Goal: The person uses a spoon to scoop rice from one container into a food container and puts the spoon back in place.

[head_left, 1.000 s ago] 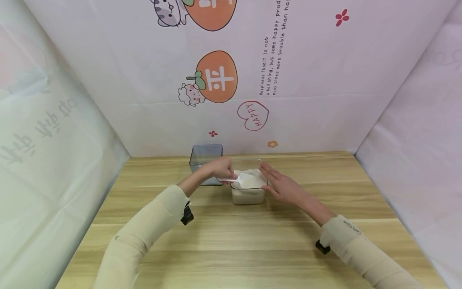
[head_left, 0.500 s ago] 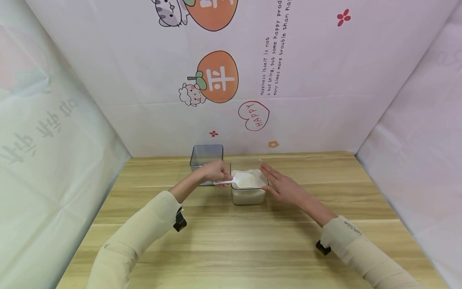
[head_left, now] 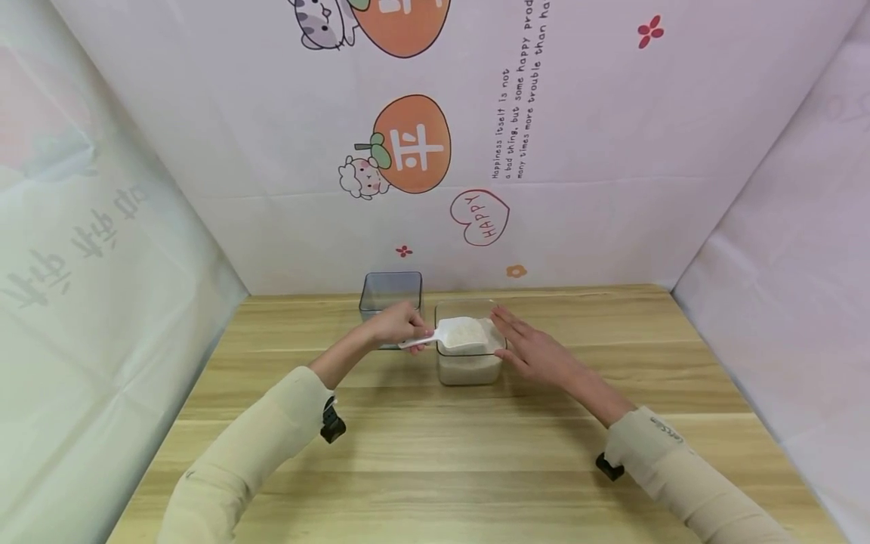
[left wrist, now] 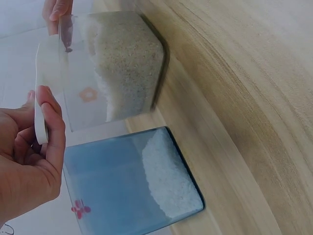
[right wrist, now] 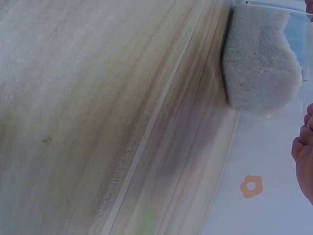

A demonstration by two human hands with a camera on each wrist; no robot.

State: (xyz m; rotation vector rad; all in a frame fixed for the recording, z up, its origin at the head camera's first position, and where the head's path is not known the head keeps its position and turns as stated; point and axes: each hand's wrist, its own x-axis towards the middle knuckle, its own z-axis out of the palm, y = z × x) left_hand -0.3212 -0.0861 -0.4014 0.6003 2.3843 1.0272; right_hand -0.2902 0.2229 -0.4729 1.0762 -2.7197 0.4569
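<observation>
My left hand (head_left: 396, 325) grips the handle of a white scoop (head_left: 445, 328). The scoop carries a heap of white, rice-like grains and is level over the opening of a clear square container (head_left: 451, 310). More of the same grains (right wrist: 264, 61) fill that container's lower part, as the right wrist view shows. My right hand (head_left: 537, 353), fingers straight, lies against the container's right rim. In the left wrist view, thumb and curled fingers (left wrist: 55, 132) hold the handle.
A blue-tinted square container (left wrist: 110, 183) stands left of the clear one, with a layer of white grains at its bottom; my left hand partly covers it in the head view. Behind the wooden table (head_left: 435, 453) rises a printed white cloth wall (head_left: 578, 227).
My left hand has drawn back to the left and raised the scoop out of the grains, now heaped with them. The right hand stays at the container's rim.
</observation>
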